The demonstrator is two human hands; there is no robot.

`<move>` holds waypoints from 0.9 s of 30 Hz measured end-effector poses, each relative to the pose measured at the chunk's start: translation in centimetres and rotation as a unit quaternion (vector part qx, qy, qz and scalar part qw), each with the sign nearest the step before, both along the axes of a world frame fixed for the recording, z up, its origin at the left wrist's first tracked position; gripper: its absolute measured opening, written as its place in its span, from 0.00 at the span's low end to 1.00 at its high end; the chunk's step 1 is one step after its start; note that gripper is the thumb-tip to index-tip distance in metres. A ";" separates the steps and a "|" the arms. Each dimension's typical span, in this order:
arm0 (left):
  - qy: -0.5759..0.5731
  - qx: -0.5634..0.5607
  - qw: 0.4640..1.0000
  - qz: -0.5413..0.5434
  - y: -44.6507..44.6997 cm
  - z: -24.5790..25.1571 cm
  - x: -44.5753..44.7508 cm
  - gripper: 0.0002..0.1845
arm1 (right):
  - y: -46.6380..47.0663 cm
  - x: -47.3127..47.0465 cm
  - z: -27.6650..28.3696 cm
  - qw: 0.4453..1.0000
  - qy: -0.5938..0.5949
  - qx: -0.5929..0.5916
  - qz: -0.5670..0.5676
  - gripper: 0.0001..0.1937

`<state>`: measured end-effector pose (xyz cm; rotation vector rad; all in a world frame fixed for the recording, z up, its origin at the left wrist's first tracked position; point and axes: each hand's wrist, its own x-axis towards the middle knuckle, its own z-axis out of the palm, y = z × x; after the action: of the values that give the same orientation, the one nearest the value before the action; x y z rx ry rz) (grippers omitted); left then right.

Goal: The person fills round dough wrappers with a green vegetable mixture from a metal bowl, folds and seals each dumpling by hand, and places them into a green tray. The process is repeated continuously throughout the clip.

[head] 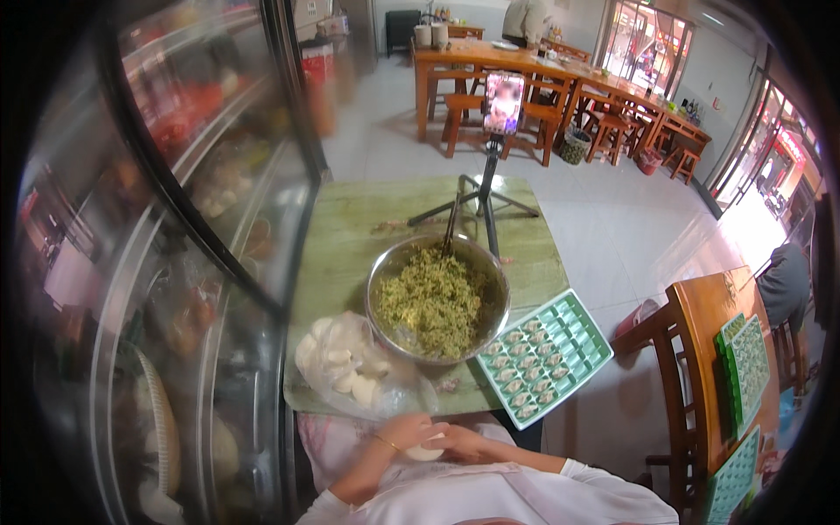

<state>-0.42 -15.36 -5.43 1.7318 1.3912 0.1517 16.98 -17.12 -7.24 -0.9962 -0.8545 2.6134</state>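
Close to my lap, my left hand (405, 432) and my right hand (462, 443) meet around a pale round dough wrapper (425, 448). Both hold it; the fingers hide part of it. Just beyond my left hand, a clear plastic bag (351, 364) of dough wrappers lies on the green tabletop (328, 230). A steel bowl (503, 321) of chopped green filling (430, 302) stands behind it, with a dark utensil (450, 226) upright in the filling. To the right, a green compartment tray (577, 341) holds several filled dumplings (527, 361) in its left part; compartments on its right side hold none.
A black tripod (487, 190) carries a lit phone (504, 104) behind the bowl. A glass-doored display cabinet (289, 164) borders the left side. On the right, a wooden table (705, 315) bears more green trays (751, 377). Two people (784, 282) are further away, apart from my hands.
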 end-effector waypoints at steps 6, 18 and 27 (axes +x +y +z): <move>0.007 -0.003 0.996 0.091 0.0 0.7 0.6 0.28 | 0.0 -0.3 3.3 0.997 0.002 -0.061 -0.056 0.25; 0.040 0.026 0.998 0.052 0.1 0.4 0.8 0.30 | 0.1 -0.3 2.5 0.996 0.006 -0.051 -0.076 0.23; 0.034 -0.015 0.999 -0.011 0.0 0.2 0.3 0.30 | 0.1 0.0 2.3 1.000 -0.006 -0.020 -0.012 0.23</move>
<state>-0.10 -15.40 -5.23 1.7423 1.4152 0.0598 17.00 -17.01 -4.92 -1.0267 -0.7918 2.6158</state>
